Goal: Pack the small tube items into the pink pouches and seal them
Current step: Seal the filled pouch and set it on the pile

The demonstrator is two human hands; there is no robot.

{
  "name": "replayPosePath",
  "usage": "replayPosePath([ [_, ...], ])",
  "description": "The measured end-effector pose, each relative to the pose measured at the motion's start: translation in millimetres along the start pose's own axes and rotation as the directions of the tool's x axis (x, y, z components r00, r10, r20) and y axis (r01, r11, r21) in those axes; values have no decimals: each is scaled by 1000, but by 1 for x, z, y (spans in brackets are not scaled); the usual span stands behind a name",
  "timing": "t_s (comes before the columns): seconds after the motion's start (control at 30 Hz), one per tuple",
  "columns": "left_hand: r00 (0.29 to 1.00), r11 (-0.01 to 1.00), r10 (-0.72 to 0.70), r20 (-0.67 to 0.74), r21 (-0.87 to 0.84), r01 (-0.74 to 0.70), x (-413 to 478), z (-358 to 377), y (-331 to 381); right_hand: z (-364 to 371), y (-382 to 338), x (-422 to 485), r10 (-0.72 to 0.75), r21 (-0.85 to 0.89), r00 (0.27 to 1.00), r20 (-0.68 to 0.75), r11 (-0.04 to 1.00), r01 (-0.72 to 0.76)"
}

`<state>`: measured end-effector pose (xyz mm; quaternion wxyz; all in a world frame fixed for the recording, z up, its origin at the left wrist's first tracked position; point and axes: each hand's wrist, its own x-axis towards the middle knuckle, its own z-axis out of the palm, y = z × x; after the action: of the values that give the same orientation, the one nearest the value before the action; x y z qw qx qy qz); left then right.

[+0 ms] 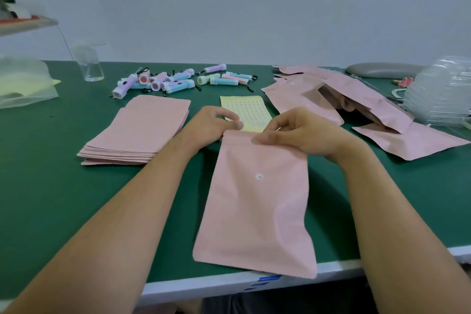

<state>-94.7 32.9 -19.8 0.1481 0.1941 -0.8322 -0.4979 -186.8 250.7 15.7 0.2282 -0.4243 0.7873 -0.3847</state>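
A pink pouch [257,206] with a small round valve lies flat on the green table in front of me, its bottom over the near edge. My left hand [216,122] pinches its top left corner and my right hand [298,130] pinches the top edge further right. Several pastel tube items [175,79] with black loops lie scattered at the back of the table. A neat stack of flat pink pouches [137,130] sits to the left. A loose heap of pink pouches [339,102] lies to the right.
A yellow sheet of small dot stickers [247,109] lies just beyond my hands. A clear plastic cup [89,64] stands back left beside a translucent bag [23,81]. Stacked clear plastic [443,92] and a grey pad [382,70] sit at the right.
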Motion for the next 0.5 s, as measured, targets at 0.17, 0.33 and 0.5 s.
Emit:
replayPosePath([
  [0.17,997,999,14,79,40,-18,-4,-6,-3,-18,0,-4,-182,340,899,-399,881,329],
  [0.33,992,969,101,77,218,-115,1,3,-4,-40,15,4,374,537,418,-828,743,399],
  [0.5,988,928,123,92,343,-147,-2,13,-1,-65,55,3,663,754,365,-654,528,391],
])
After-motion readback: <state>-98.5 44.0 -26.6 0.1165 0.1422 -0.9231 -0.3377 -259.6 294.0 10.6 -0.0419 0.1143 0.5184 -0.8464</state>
